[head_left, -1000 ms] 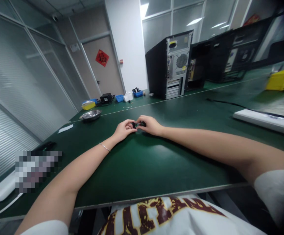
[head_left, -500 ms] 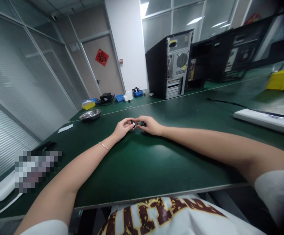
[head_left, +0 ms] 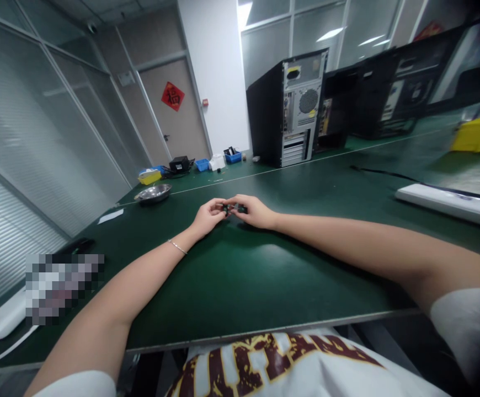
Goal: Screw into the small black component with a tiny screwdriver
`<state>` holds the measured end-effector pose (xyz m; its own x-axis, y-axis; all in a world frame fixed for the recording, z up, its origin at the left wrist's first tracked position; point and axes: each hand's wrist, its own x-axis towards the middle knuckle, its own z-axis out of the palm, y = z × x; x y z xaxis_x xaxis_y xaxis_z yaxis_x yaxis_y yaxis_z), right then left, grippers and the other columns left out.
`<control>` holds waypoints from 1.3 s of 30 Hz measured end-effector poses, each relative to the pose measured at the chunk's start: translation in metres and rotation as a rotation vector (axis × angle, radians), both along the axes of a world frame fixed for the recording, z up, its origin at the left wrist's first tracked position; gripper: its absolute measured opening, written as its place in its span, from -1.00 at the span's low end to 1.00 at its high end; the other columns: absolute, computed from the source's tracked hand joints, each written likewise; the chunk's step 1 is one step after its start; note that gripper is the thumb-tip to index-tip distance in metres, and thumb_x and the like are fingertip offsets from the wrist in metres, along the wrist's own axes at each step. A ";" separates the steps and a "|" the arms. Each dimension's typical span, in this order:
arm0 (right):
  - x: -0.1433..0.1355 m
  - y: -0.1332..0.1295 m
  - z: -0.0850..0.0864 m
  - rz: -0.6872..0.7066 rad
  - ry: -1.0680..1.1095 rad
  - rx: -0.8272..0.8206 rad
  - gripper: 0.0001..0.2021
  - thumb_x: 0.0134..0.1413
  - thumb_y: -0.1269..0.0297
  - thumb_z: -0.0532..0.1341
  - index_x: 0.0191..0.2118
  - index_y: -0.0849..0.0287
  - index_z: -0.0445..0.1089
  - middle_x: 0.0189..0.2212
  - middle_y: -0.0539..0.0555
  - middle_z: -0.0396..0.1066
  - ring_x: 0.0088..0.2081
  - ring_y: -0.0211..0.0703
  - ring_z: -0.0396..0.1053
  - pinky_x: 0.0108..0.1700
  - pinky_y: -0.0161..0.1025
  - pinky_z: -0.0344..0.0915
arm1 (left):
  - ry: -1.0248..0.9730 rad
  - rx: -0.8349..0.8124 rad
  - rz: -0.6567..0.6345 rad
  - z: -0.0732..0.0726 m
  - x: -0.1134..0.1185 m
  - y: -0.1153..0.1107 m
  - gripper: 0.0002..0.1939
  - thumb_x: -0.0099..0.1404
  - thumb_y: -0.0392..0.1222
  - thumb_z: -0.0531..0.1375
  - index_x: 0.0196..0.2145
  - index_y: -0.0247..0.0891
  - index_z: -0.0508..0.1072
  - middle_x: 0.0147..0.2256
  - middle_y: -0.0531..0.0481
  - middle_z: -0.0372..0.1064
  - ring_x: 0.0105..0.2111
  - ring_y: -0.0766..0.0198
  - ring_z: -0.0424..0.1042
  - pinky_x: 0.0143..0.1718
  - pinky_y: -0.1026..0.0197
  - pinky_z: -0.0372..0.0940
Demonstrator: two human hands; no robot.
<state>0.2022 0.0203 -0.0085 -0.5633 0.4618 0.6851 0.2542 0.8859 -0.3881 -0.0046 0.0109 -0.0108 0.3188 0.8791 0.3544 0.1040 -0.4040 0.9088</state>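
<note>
My left hand (head_left: 209, 215) and my right hand (head_left: 253, 210) meet over the green table (head_left: 265, 270), fingertips close together. Between the thumb and fingers of my left hand is a small dark piece (head_left: 225, 208), mostly covered by the fingers; its kind is too small to tell. My right hand is closed in a pinch beside it, and a dark green-black patch (head_left: 242, 209) shows between its thumb and fingers. Whether that patch is a held part or the tabletop seen through the gap, I cannot tell.
A metal bowl (head_left: 154, 193) and a white slip (head_left: 111, 216) lie to the left. Small blue bins (head_left: 202, 165) stand at the back, near a computer tower (head_left: 293, 110). At right are a white power strip (head_left: 451, 204) with a black cable and a yellow bin (head_left: 478, 132).
The small dark piece at my left fingertips has turned slightly; its bright glint no longer shows. Both hands stay in nearly the same place.
</note>
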 end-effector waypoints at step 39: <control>-0.004 0.003 -0.002 -0.240 -0.042 -0.155 -0.77 0.21 0.12 0.19 -0.17 0.17 0.45 -0.22 0.08 0.50 -0.25 -0.17 0.39 -0.20 -0.26 0.26 | -0.028 0.010 0.070 0.001 -0.004 0.004 -0.65 0.21 -0.17 0.27 -0.05 -0.31 0.46 -0.23 -0.08 0.50 -0.34 0.31 0.49 -0.23 0.25 0.37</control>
